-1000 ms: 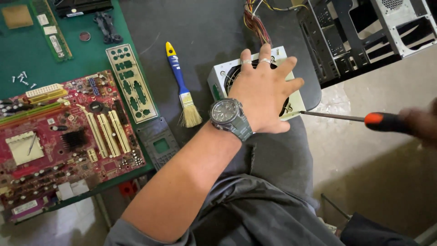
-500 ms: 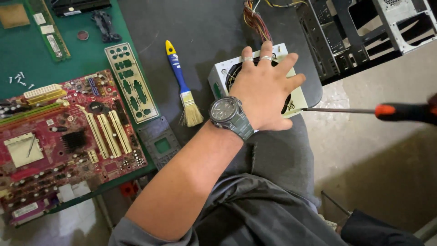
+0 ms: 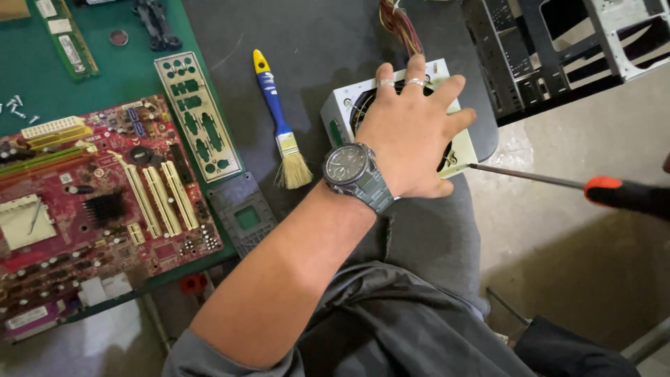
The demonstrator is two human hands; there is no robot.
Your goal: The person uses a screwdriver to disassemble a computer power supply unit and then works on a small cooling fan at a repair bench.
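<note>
The person's left hand (image 3: 412, 136) bears two silver rings (image 3: 399, 83) on neighbouring fingers. Just behind the hand, a dark metal wristwatch (image 3: 349, 165) with a round dial and linked grey bracelet circles the wrist. The forearm is bare up to a grey short sleeve (image 3: 209, 356). Dark grey trousers (image 3: 419, 307) cover the legs below the arm.

You have bare dark mat (image 3: 321, 42) at upper centre; the brush (image 3: 279, 122) and metal case frame (image 3: 558, 49) flank it, the power supply (image 3: 342, 112) sits below.
</note>
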